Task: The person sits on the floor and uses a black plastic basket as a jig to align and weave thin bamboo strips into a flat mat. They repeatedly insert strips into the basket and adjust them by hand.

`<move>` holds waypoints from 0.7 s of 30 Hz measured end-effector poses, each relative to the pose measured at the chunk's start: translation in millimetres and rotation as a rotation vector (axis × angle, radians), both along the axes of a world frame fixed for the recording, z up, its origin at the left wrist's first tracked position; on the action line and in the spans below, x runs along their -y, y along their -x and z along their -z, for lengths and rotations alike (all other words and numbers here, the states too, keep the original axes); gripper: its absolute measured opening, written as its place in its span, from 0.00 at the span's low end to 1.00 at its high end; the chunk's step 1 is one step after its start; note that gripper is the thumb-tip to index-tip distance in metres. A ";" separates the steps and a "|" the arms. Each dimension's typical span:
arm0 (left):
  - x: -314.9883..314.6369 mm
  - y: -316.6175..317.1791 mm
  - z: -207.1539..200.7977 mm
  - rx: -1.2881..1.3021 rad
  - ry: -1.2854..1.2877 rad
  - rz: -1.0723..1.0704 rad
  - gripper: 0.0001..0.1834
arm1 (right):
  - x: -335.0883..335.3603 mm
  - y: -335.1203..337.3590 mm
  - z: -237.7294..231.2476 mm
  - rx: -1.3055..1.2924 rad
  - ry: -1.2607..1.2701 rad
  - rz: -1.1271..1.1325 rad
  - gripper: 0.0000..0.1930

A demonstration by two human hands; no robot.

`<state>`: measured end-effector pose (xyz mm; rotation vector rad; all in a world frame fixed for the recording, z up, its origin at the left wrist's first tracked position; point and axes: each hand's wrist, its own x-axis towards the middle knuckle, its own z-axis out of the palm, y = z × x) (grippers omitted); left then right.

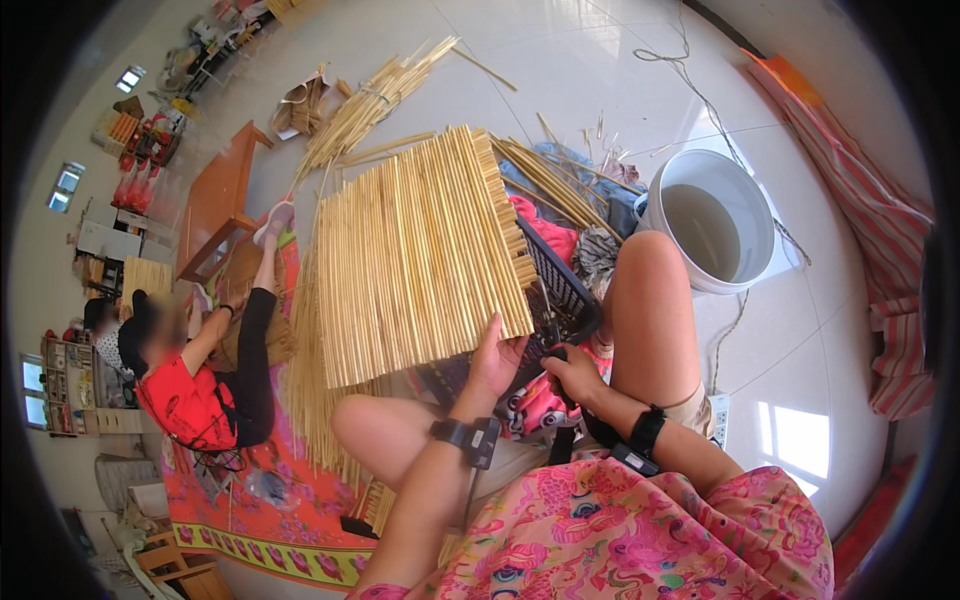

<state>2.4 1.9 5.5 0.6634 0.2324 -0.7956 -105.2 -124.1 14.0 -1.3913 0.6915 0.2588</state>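
A flat, squarish mat of yellow reed stalks (415,265), laid side by side, slants up in front of me. My left hand (497,362) grips its near right corner, thumb on the upper face. The cut stalk ends form an uneven right edge. Just right of that corner, my right hand (577,376) is closed around a black-handled tool (556,353); its working end is hard to make out. Under both hands stands a dark plastic basket (570,285), with pink cloth (545,228) and other things in and around it.
A white bucket (655,200) of murky water stands right of my knee. Loose reed bundles (375,105) lie on the tiled floor beyond the mat. At left, another person in a red shirt (190,395) sits on a red patterned floor cloth (280,510) near a wooden stool (215,195).
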 end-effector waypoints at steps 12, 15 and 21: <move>-1.6 -0.4 4.0 0.020 -0.021 0.000 0.18 | -0.9 1.9 11.7 -0.050 0.079 -0.156 0.22; -2.3 0.1 4.8 0.019 -0.032 -0.005 0.18 | -1.9 -4.0 -6.4 -0.069 0.028 -0.144 0.20; -1.6 1.6 4.5 -0.005 -0.038 0.013 0.18 | -1.8 -5.7 -2.2 -0.053 0.021 -0.156 0.19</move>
